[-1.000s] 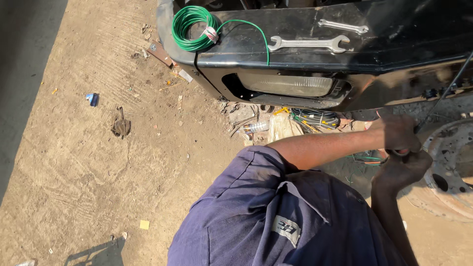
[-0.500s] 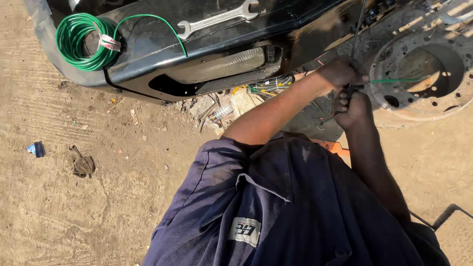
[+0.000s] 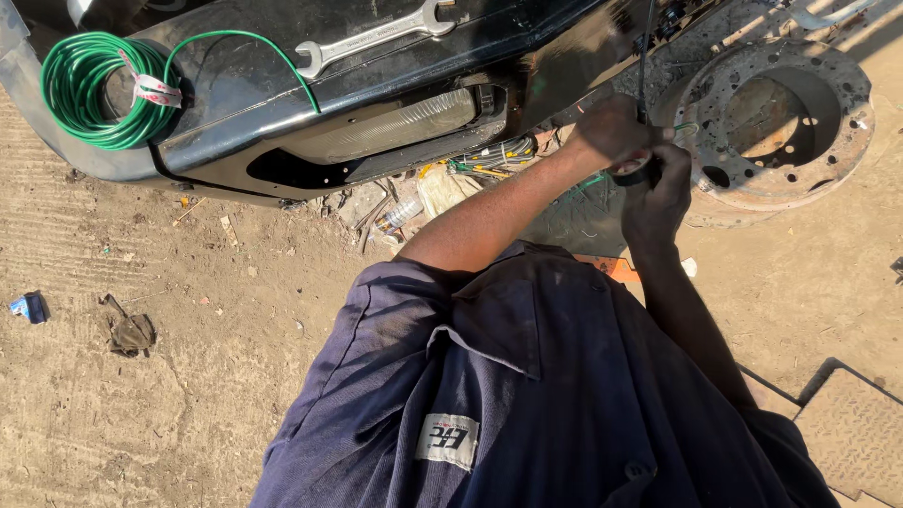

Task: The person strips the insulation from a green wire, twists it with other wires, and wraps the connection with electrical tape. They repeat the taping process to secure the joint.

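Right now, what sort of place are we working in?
Likely an outdoor vehicle repair yard: dirt ground, a black vehicle body with a wrench and green wire coil on it, and a rusty wheel hub.

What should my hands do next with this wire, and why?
Probably keep the left hand pinching the green wire and bring the right hand with the dark roll around it: both already meet there beside the rusty drum.

head cam | we look steeply down over our blue shirt [image 3: 527, 395] | close range | dirt ground [image 3: 188, 310] below
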